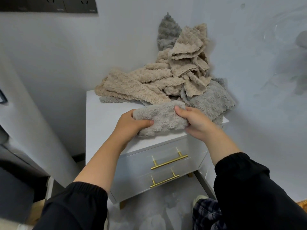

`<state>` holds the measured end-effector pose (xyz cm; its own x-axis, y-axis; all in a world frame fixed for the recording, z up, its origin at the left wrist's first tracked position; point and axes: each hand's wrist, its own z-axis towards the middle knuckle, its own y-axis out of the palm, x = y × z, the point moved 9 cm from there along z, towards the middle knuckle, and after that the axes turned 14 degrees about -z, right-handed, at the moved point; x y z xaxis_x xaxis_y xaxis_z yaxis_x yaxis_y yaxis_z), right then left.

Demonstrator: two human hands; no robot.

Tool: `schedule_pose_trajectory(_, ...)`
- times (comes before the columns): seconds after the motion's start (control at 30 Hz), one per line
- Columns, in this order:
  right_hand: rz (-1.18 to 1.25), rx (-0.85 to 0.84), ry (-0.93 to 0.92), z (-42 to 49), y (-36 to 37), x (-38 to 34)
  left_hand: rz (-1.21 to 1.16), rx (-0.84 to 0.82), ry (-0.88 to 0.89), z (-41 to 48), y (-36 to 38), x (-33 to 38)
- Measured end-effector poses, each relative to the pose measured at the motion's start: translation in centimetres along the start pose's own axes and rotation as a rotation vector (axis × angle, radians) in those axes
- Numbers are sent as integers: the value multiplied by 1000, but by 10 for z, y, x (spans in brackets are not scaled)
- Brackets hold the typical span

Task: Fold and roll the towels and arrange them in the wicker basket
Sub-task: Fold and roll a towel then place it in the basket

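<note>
Risk: the grey towel (160, 121) lies at the front edge of the surface (103, 113), touching the loose pile (166, 80) behind it. If either grip slackens, the bundle may spring open or slide off; pile cloth could also get caught in it. The left hand (131, 125) grasps the towel's left end, thumb across the front. The right hand (194, 122) clasps the right end, fingers curled over. A woven rim (303, 204) at lower right is possibly the basket.
</note>
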<state>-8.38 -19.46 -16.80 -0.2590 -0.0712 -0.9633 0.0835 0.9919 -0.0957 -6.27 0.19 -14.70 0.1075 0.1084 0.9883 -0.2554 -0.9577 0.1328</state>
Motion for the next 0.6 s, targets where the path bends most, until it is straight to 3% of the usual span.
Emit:
schedule_pose_trajectory(0.1, 139, 84, -27, -3, 5, -6, -61, 22, 37, 1, 5, 1)
schedule_pose_trajectory(0.27, -141, 391, -141, 0, -12, -7, -54, 64, 62, 3, 12, 2)
schedule_pose_trajectory(0.47, -460, 745, -298, -52, -48, -45, -89, -34, 26, 1, 46, 2)
schedule_pose_trajectory(0.6, -570, 881, -286, -92, -85, -54, -89, -119, -10, -8, 91, -4)
